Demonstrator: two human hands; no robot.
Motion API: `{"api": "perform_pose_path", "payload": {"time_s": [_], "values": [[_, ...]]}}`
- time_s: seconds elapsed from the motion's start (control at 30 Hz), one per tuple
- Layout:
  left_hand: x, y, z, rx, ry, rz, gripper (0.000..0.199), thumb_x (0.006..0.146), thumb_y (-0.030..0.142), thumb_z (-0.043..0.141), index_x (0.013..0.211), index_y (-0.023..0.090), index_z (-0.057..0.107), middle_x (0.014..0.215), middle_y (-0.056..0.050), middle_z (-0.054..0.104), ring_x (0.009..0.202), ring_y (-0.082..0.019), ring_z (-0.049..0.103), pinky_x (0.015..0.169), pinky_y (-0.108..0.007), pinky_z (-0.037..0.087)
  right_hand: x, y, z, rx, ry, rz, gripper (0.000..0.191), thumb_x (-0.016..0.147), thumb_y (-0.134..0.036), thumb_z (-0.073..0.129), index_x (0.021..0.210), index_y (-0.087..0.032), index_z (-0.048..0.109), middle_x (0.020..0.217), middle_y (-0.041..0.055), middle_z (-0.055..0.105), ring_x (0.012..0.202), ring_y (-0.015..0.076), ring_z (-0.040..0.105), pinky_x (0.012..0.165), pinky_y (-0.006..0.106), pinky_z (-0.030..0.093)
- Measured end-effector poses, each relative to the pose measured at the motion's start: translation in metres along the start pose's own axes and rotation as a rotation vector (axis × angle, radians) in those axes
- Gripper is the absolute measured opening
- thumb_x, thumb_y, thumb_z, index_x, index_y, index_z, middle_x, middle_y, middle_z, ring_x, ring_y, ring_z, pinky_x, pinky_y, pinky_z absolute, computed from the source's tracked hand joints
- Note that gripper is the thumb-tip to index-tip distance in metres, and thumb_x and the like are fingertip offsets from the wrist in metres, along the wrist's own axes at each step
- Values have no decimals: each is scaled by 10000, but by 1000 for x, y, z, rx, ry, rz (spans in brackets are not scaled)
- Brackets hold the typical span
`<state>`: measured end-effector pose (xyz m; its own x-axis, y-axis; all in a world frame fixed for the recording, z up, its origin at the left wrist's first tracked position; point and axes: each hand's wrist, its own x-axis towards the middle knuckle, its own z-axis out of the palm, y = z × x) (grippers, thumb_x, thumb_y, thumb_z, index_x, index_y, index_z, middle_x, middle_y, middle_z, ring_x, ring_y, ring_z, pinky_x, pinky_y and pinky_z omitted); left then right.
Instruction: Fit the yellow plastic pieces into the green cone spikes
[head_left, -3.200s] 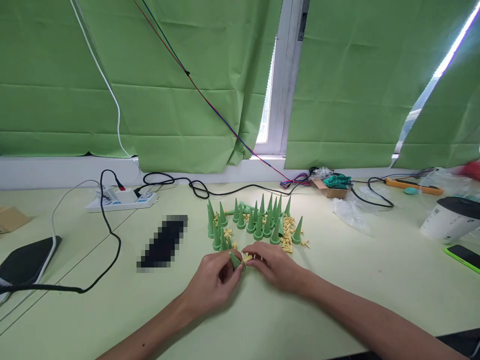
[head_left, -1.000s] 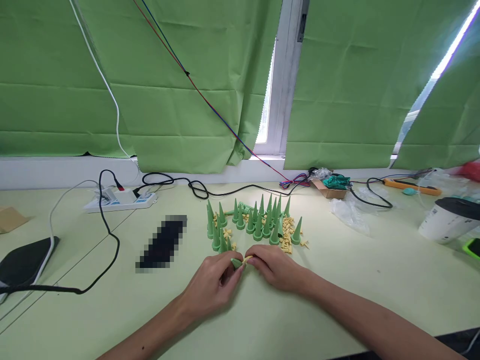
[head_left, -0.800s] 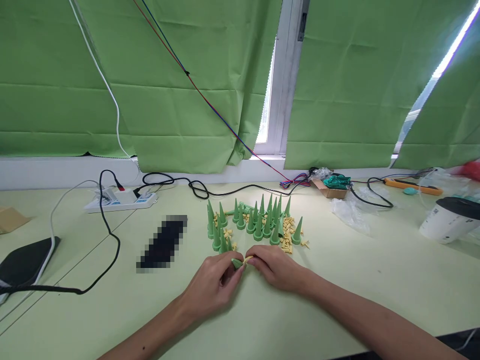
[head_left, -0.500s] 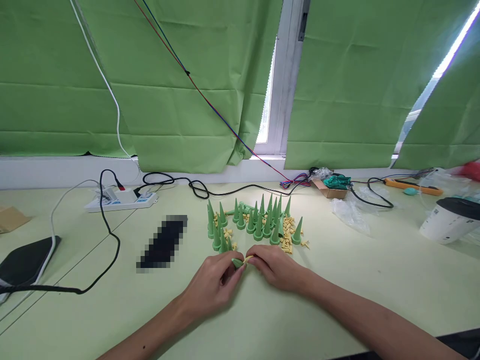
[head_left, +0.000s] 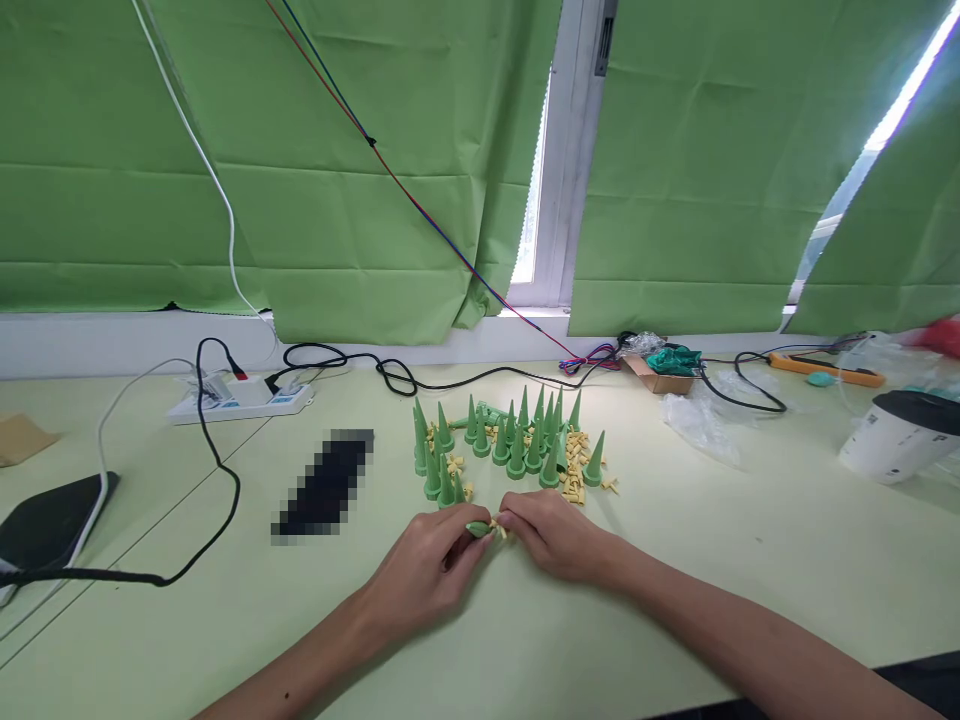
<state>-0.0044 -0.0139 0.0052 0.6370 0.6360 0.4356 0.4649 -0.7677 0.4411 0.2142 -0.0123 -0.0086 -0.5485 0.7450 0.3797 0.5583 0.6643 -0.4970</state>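
Note:
Between the fingers of my left hand (head_left: 442,555) is a small green cone (head_left: 478,528), lying sideways. My right hand (head_left: 551,535) meets it from the right, its thumb and forefinger closed on a small cream-yellow piece (head_left: 500,528) at the cone's end. How far the piece is joined to the cone cannot be made out. Just beyond my hands stand several upright green cones (head_left: 516,458) with round bases. Loose cream-yellow pieces (head_left: 574,470) lie heaped among them and at their right side.
A pixelated dark rectangle (head_left: 324,485) lies left of my hands. Farther back are a white power strip (head_left: 255,402) and black cables (head_left: 465,380). A small cardboard box (head_left: 660,382), clear plastic bags (head_left: 701,430) and a white cup with a black lid (head_left: 896,445) stand to the right.
The green cone has turned slightly in my left fingers. More of the cream-yellow piece shows between my hands, and my right fingers have shifted a little.

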Motion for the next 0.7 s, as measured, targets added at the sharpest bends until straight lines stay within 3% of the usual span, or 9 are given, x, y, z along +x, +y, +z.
{"api": "perform_pose_path", "payload": {"time_s": [0.13,0.23,0.37,0.5,0.7], "values": [[-1,-1,1,11,0,25,138,976,219,475,984,182,608,764,-14,663,538,-113,497,527,-237,378,0,0,0,-7,-17,31,340,1046,-304,355,718,-216,363,617,-47,388,547,118,338,554,245,263],[-2,-1,1,7,1,-3,136,970,220,482,982,182,612,699,4,624,531,-113,489,528,-234,377,0,-1,0,-13,0,25,343,1054,-309,353,732,-212,423,637,-34,462,564,123,388,572,246,297],[-1,-1,2,-21,25,-69,137,965,249,502,944,183,620,624,30,558,515,-108,468,515,-224,371,-1,-4,0,37,88,-37,202,1049,-244,371,1004,-214,566,929,29,657,779,148,574,716,255,418],[3,0,1,-65,77,-142,163,961,279,518,893,180,628,617,27,574,508,-105,469,497,-218,372,-2,-6,-1,64,115,-108,233,1022,-189,412,1207,-208,552,1100,73,665,941,179,613,809,286,465],[4,0,0,-80,62,-115,147,962,267,517,951,185,639,652,18,603,521,-107,485,500,-221,380,-1,1,3,79,135,-127,171,1004,-202,473,1106,-197,610,1017,69,686,868,181,629,746,283,479]]}}
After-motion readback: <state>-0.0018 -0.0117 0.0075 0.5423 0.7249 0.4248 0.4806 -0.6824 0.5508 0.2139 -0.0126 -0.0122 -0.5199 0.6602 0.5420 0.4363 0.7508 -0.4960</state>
